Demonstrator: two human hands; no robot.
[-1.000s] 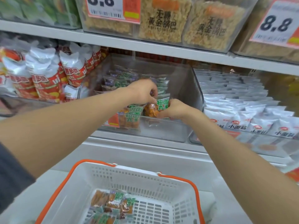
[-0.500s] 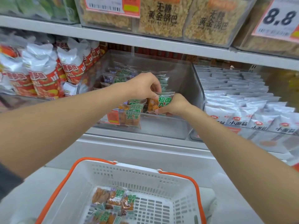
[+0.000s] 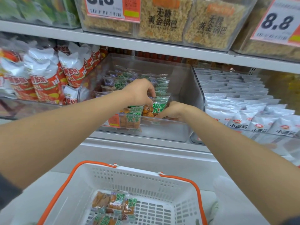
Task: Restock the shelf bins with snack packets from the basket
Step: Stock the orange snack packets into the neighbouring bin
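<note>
on white shelf (image 3: 146, 147) — clear bin (image 3: 164, 132), hands (image 3: 141, 92) (image 3: 172, 111) gripping packet (image 3: 158, 106)

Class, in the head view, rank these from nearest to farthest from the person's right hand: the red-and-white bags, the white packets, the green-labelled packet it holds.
1. Green-labelled packet: held in the right hand, at the clear bin's front.
2. White packets: neighbouring bin, just right.
3. Red-and-white bags: far left, past the clear bin.

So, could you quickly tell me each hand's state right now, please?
Left hand: pinching the green snack packet.
Right hand: gripping the same packet.
</note>
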